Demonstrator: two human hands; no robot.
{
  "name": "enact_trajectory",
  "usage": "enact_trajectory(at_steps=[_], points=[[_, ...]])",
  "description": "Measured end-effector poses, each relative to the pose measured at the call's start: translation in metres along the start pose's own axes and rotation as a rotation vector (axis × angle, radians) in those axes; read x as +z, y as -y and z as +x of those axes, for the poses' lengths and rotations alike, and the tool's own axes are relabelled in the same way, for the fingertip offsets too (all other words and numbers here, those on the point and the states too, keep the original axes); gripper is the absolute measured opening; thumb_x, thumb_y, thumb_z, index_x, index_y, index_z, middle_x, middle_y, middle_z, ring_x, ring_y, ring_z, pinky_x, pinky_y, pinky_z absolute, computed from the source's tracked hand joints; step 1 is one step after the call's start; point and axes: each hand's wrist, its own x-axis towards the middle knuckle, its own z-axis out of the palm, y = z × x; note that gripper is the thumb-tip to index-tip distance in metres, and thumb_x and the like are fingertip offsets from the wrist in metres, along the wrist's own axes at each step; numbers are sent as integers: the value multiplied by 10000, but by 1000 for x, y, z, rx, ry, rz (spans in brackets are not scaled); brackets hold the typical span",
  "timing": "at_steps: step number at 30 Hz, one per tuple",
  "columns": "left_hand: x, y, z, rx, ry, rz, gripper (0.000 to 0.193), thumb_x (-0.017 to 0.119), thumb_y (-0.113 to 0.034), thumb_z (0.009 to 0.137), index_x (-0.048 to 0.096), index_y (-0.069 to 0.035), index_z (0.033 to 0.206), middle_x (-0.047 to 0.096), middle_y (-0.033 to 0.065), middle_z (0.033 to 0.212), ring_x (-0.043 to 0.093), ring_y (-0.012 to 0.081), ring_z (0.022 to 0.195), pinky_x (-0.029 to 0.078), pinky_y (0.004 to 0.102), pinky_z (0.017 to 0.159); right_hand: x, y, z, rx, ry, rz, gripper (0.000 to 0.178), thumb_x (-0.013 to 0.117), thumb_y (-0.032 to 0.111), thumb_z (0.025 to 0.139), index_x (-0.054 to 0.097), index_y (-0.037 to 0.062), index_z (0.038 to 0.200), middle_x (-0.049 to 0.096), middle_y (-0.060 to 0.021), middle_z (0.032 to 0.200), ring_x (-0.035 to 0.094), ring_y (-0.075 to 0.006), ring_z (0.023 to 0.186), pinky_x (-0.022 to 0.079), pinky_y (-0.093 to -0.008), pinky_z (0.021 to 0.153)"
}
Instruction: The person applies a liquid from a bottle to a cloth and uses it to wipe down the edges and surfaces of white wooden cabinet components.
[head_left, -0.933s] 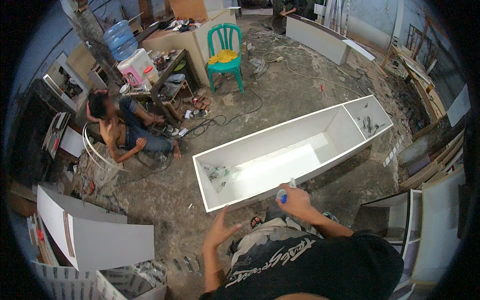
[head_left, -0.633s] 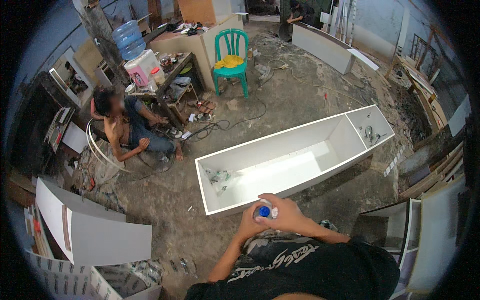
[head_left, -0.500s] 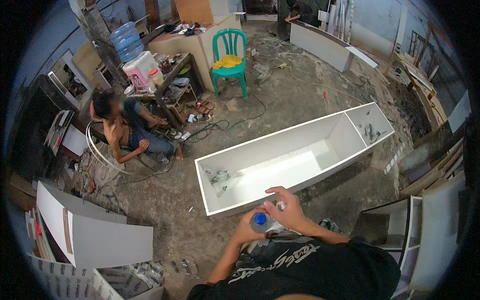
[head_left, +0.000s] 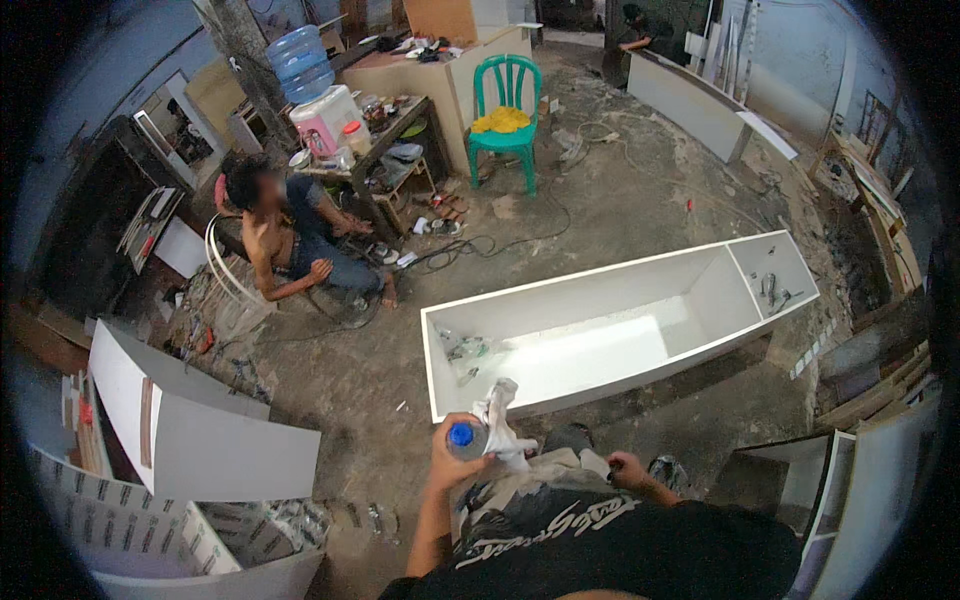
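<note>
Blue-capped bottle (head_left: pixel 462 437): in my left hand (head_left: pixel 447 464) alone, just this side of the open white cabinet (head_left: pixel 600 348).
Left fingers curled around the bottle, white cloth (head_left: pixel 503 425) beside it. My right hand (head_left: pixel 628 472) has since left the bottle and sits by my black shirt (head_left: pixel 690 525), fingers bent; contents cannot be told. Support now appears one-handed.

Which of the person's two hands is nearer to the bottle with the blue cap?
The left. The left hand is wrapped around the bottle, holding it; the right hand is apart from it, well off to the right, near the black shirt.
</note>
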Motion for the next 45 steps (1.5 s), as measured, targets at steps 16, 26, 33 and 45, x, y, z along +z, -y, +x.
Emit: enact_trajectory(at_steps=[16, 26, 33, 45], points=[[13, -28, 10, -9, -155, 44, 542, 850, -158, 567, 568, -64, 1020, 591, 41, 995, 572, 158, 936, 453, 322, 862, -11, -81, -22, -207, -270, 446, 207, 664, 19, 782, 620, 35, 984, 652, -73, 958, 594, -207, 963, 465, -368, 867], [52, -49, 37, -9, -33, 105, 548, 833, -98, 591, 559, -55, 1065, 597, 41, 1015, 569, 138, 960, 450, 294, 870, -43, -14, -17, 399, -109, -206, 421, 513, 327, 932, 592, 41, 1231, 617, -154, 1214, 557, -338, 1156, 419, -422, 995], [74, -49, 49, -25, -9, 117, 559, 826, -74, 592, 556, -69, 1081, 592, 39, 1029, 566, 146, 974, 445, 294, 881, -44, -1, 4, 323, -62, -209, 414, 518, 324, 928, 597, 36, 1215, 620, -162, 1201, 567, -334, 1132, 429, -427, 974], [90, -53, 42, -88, -13, 99, 557, 831, -91, 602, 551, -75, 1083, 582, 33, 1037, 555, 143, 991, 438, 306, 897, -35, 22, 41, 229, -37, -178, 403, 527, 319, 922, 605, 27, 1189, 623, -175, 1178, 584, -327, 1092, 446, -437, 938]])
